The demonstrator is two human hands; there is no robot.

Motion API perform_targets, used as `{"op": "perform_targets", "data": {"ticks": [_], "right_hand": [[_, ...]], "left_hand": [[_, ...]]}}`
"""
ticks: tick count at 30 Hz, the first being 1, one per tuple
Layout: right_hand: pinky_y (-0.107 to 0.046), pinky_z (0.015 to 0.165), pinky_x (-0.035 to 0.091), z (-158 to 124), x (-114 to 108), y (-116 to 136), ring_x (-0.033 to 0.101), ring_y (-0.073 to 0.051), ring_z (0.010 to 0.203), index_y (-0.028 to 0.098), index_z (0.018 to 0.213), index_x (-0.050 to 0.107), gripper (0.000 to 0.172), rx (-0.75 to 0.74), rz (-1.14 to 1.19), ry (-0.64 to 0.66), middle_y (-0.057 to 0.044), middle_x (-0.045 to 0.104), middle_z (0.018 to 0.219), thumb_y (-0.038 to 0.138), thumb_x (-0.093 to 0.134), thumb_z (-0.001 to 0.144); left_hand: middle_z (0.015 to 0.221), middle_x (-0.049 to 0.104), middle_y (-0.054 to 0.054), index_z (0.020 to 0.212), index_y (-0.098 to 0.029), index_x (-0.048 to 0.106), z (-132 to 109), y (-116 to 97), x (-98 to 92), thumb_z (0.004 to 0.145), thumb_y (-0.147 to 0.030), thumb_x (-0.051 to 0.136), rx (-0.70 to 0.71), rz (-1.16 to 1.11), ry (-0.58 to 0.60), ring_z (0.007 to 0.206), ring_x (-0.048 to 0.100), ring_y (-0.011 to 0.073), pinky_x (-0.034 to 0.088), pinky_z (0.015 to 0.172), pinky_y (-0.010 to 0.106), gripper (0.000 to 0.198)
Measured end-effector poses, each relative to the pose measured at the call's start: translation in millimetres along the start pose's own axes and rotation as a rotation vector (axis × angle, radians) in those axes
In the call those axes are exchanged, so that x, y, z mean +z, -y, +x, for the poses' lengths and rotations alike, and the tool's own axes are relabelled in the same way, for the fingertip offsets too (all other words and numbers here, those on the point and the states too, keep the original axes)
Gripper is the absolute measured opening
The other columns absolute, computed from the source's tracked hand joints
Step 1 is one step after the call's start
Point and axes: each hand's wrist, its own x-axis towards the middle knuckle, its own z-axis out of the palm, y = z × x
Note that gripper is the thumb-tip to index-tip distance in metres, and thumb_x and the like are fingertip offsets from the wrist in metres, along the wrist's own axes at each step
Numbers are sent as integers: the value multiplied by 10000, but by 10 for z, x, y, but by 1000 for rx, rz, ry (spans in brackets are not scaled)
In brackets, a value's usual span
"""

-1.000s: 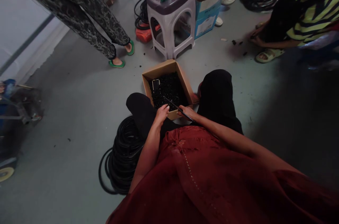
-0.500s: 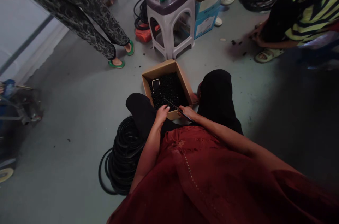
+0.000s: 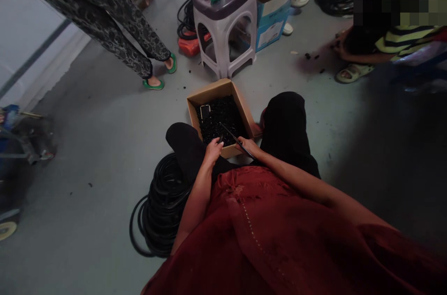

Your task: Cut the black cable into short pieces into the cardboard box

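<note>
Head view looks down at a seated person [image 3: 244, 225]. The right hand [image 3: 246, 147] is closed around long black scissors [image 3: 237, 140], with the blades pointing over a cardboard box [image 3: 209, 92] full of short black tube pieces [image 3: 223, 123]. The left hand [image 3: 213, 151] is curled at the box's near edge, above the pieces; I cannot tell if it grips one. A phone [image 3: 205, 111] lies on the pieces. The box stands on the grey floor [image 3: 104, 146], and a coil of black hose [image 3: 164, 206] lies beside the left knee [image 3: 183, 139].
</note>
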Motion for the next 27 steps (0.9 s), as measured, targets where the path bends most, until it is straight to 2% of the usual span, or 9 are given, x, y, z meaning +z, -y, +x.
{"op": "perform_targets", "data": {"ticks": [4,11,19,27], "right_hand": [[-225,618,363,-35,-70,28,588,-171,760,190,1011,519,285,-20,96,24,-54,650,873,445,434,913],[-223,610,398,-110,-97,36,563,-145,708,178,1046,510,332,-112,214,147,-15,621,809,471,431,913],[-238,632,401,-148,-115,38,549,-160,750,145,1059,519,362,-180,226,226,-37,608,839,465,449,905],[-247,694,429,-192,-132,79,578,-183,850,143,1108,527,380,-214,214,268,-70,628,959,461,438,919]], "left_hand": [[634,544,-36,1133,-94,548,-40,-43,-26,813,-221,594,-8,-49,-8,416,404,36,280,416,175,347],[692,574,-17,1020,-107,584,-65,-83,-108,815,-209,557,53,-160,-37,445,406,29,304,422,169,231],[673,572,-24,1010,-118,591,-56,-62,-124,805,-239,572,78,-199,-33,449,410,34,299,429,178,239],[655,585,-21,931,-109,582,-78,-76,-105,792,-212,598,47,-156,14,451,432,34,316,433,174,173]]}}
